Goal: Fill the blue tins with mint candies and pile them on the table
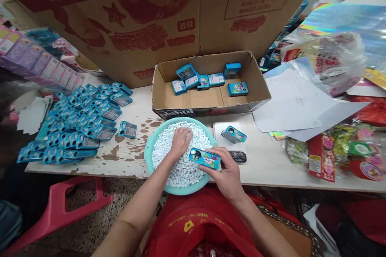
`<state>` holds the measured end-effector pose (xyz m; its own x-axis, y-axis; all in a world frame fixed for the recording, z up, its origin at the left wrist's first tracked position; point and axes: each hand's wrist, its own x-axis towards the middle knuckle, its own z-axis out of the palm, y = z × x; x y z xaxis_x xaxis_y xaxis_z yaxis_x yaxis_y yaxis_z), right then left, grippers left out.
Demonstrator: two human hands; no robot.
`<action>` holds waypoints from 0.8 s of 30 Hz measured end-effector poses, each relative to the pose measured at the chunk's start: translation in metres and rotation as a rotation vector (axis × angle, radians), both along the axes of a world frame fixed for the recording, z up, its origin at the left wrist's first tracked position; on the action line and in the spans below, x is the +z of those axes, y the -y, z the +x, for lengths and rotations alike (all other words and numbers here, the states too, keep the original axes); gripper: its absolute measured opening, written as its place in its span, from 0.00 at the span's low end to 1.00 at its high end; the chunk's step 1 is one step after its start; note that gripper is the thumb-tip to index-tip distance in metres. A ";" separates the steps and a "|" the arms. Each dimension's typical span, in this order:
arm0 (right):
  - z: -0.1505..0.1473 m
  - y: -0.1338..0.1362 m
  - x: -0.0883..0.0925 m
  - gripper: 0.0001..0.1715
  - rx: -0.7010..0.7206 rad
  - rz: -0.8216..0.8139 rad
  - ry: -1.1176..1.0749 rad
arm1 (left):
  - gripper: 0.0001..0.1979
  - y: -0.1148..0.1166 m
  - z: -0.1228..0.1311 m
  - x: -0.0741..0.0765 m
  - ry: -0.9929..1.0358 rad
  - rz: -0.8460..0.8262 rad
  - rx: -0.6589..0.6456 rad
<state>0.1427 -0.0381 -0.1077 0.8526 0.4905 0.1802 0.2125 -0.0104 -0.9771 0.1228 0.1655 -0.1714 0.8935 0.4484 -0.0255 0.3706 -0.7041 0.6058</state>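
A round turquoise basin point(148, 153) full of small white candies point(187, 177) sits at the table's front edge. My left hand point(180, 141) rests in the candies with its fingers bent down and pressed together; what they hold, if anything, is hidden. In my right hand point(225, 170) is a small blue candy box point(208, 159), gripped between thumb and fingers over the basin's right side. That box lies tilted, its round opening facing left, with white candy showing there. Right of the basin, another blue box point(234, 134) rests on a white scale point(238, 156).
Behind the basin, an open cardboard tray point(211, 111) holds several blue boxes. A large pile of blue boxes point(81, 116) covers the table's left. White papers point(292, 96) and bagged sweets point(346, 148) lie right. A tall carton point(150, 20) stands behind; a pink stool point(60, 209) is below left.
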 end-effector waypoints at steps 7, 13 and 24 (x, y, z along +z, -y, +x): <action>-0.001 0.002 -0.003 0.19 -0.006 -0.047 -0.008 | 0.15 0.023 -0.014 0.002 -0.267 0.220 -0.037; -0.002 -0.003 -0.008 0.18 0.008 -0.144 -0.015 | 0.13 0.016 -0.019 0.010 0.040 -0.331 0.409; -0.017 -0.038 0.000 0.15 0.074 -0.207 0.128 | 0.12 0.043 -0.025 0.103 0.640 -1.275 0.601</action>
